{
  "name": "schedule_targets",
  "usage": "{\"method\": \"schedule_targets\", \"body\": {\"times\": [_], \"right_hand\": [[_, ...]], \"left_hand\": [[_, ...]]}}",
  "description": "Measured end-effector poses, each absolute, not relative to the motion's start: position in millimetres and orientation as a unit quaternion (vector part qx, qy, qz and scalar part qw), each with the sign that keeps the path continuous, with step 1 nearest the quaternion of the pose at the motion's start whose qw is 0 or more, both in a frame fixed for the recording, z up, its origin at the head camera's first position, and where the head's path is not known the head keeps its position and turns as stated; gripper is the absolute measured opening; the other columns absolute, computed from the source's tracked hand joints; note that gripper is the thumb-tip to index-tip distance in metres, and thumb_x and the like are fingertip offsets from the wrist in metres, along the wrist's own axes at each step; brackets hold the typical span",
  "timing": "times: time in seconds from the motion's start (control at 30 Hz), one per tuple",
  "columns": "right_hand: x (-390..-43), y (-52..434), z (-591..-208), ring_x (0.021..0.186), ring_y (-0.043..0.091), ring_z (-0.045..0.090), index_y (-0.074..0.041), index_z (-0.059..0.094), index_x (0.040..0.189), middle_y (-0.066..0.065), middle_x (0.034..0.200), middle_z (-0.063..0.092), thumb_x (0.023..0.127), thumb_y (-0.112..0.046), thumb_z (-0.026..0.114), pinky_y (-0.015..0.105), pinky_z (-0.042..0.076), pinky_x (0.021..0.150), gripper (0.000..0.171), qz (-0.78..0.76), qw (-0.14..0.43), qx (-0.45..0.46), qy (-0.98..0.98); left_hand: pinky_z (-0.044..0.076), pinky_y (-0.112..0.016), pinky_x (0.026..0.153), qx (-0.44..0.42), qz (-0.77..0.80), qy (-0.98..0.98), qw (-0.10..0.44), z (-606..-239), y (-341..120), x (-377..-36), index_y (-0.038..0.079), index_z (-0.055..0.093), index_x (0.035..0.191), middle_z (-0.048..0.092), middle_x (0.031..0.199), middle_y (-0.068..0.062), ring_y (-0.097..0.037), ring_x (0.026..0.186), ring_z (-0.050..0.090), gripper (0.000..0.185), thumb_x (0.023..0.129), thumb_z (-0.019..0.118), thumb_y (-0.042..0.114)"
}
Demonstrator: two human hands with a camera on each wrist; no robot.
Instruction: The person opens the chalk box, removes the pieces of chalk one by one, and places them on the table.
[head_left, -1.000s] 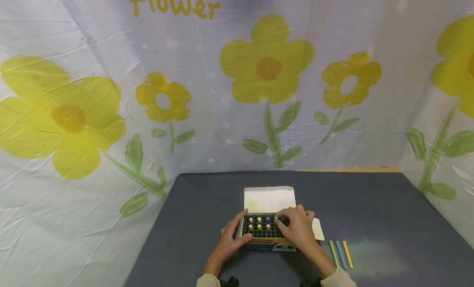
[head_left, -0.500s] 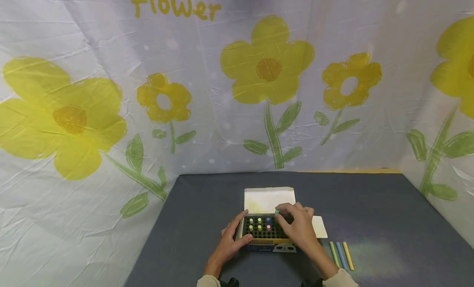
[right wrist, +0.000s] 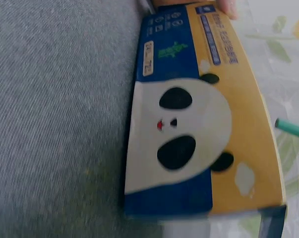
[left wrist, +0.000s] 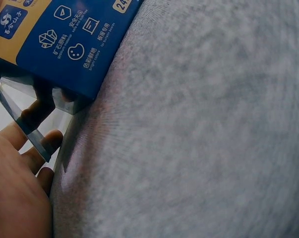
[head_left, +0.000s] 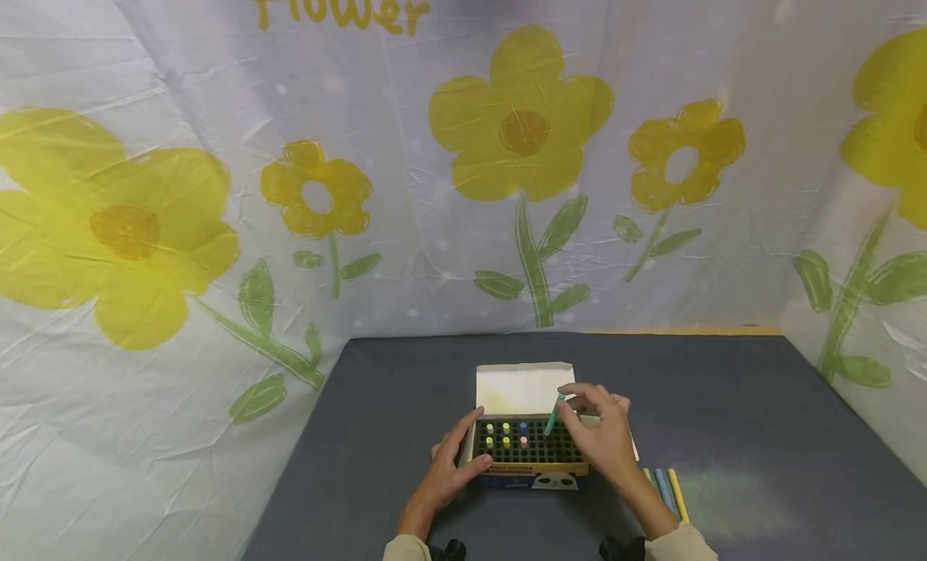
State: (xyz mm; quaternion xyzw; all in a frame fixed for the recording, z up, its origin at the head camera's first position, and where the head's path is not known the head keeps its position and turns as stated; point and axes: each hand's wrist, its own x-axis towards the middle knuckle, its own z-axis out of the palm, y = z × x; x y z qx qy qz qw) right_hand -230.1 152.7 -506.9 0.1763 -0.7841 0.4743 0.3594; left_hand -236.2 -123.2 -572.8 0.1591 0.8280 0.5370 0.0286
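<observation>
The right hand (head_left: 601, 432) is pinching a teal chalk stick (head_left: 554, 414) near its upper end, thumb and fingertips curled round it, and is holding it tilted just above the right part of the chalk box (head_left: 527, 452); in the right wrist view only the stick's tip (right wrist: 292, 129) is showing past the box's panda-printed front (right wrist: 189, 144). The left hand (head_left: 451, 468) is bracing the box at its left end, thumb lying on the near left corner and fingers curling along the side wall, as the left wrist view (left wrist: 37, 129) is also suggesting.

The box is sitting toward the near edge of the grey worktop (head_left: 724, 400), about midway along it, with its white lid flap (head_left: 525, 388) standing open behind. A few coloured stick ends (head_left: 507, 436) are poking out of the black holed tray. Three loose sticks (head_left: 665, 488) are lying side by side near the near edge, just right of the right wrist.

The stick is probably handling as light, rigid and brittle, with a dusty, slightly slippery surface. A gentle pinch seems right, since sideways bending could snap it. The cardboard box is likely light enough to slide, which makes bracing it sensible.
</observation>
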Motion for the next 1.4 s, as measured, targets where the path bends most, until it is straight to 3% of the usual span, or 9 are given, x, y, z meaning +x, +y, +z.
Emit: {"method": "schedule_targets", "body": {"times": [0.1, 0.23, 0.33, 0.47, 0.67, 0.97, 1.27, 1.4], "right_hand": [[-228, 161, -506, 0.078, 0.016, 0.062, -0.007, 0.075, 0.104, 0.000, 0.074, 0.074, 0.083, 0.006, 0.077, 0.039, 0.022, 0.091, 0.024, 0.492, 0.345, 0.162, -0.783], [-224, 176, -505, 0.082, 0.007, 0.066, -0.009, 0.076, 0.107, 0.001, 0.076, 0.075, 0.088, 0.004, 0.074, 0.026, 0.039, 0.091, 0.024, 0.513, 0.317, 0.141, -0.785], [-222, 188, -505, 0.082, 0.006, 0.067, -0.007, 0.075, 0.110, 0.005, 0.077, 0.076, 0.090, 0.006, 0.072, 0.024, 0.049, 0.087, 0.024, 0.533, 0.296, 0.143, -0.779], [-217, 204, -508, 0.080, 0.007, 0.068, -0.005, 0.074, 0.113, 0.008, 0.079, 0.075, 0.092, 0.005, 0.070, 0.022, 0.049, 0.084, 0.024, 0.538, 0.272, 0.139, -0.786], [-206, 229, -509, 0.088, 0.001, 0.067, -0.006, 0.073, 0.115, 0.003, 0.081, 0.076, 0.096, -0.004, 0.069, 0.019, 0.046, 0.094, 0.019, 0.524, 0.232, 0.099, -0.813], [-193, 270, -523, 0.092, 0.000, 0.065, 0.002, 0.072, 0.114, 0.000, 0.079, 0.076, 0.095, -0.002, 0.069, 0.016, 0.047, 0.089, 0.019, 0.517, 0.210, 0.086, -0.825], [-173, 303, -536, 0.088, -0.005, 0.063, -0.002, 0.071, 0.116, -0.005, 0.082, 0.076, 0.099, -0.013, 0.068, 0.016, 0.048, 0.083, 0.021, 0.474, 0.168, 0.027, -0.864], [-168, 317, -541, 0.090, -0.008, 0.061, -0.002, 0.070, 0.118, -0.003, 0.082, 0.076, 0.100, -0.018, 0.066, 0.027, 0.052, 0.083, 0.024, 0.465, 0.126, 0.012, -0.876]], "left_hand": [[0.020, -0.069, 0.105, 0.159, 0.538, 0.827, 0.029, -572, -123, -236, 0.044, 0.038, 0.155, 0.039, 0.164, 0.002, -0.037, 0.149, 0.035, 0.070, 0.093, 0.069, 0.035], [0.020, -0.069, 0.105, 0.159, 0.538, 0.827, 0.027, -572, -124, -238, 0.044, 0.039, 0.155, 0.039, 0.163, 0.003, -0.036, 0.149, 0.035, 0.070, 0.093, 0.070, 0.036], [0.019, -0.070, 0.106, 0.162, 0.535, 0.829, 0.022, -573, -124, -238, 0.044, 0.039, 0.155, 0.040, 0.163, 0.002, -0.037, 0.149, 0.035, 0.070, 0.092, 0.070, 0.036], [0.017, -0.072, 0.107, 0.161, 0.534, 0.829, 0.021, -573, -124, -238, 0.044, 0.040, 0.155, 0.040, 0.163, 0.003, -0.038, 0.149, 0.035, 0.070, 0.092, 0.070, 0.036], [0.016, -0.070, 0.109, 0.165, 0.529, 0.832, 0.015, -575, -124, -239, 0.043, 0.039, 0.155, 0.040, 0.163, 0.003, -0.038, 0.149, 0.035, 0.070, 0.092, 0.070, 0.036], [0.016, -0.069, 0.109, 0.165, 0.527, 0.834, 0.011, -573, -122, -240, 0.044, 0.039, 0.155, 0.040, 0.163, 0.004, -0.037, 0.149, 0.036, 0.071, 0.092, 0.070, 0.038], [0.021, -0.064, 0.105, 0.165, 0.524, 0.835, 0.007, -572, -122, -240, 0.042, 0.040, 0.155, 0.042, 0.162, -0.001, -0.035, 0.144, 0.040, 0.073, 0.090, 0.071, 0.039], [0.019, -0.066, 0.107, 0.163, 0.525, 0.835, 0.008, -573, -122, -239, 0.042, 0.040, 0.155, 0.041, 0.162, 0.000, -0.036, 0.146, 0.039, 0.072, 0.090, 0.071, 0.039]]}}
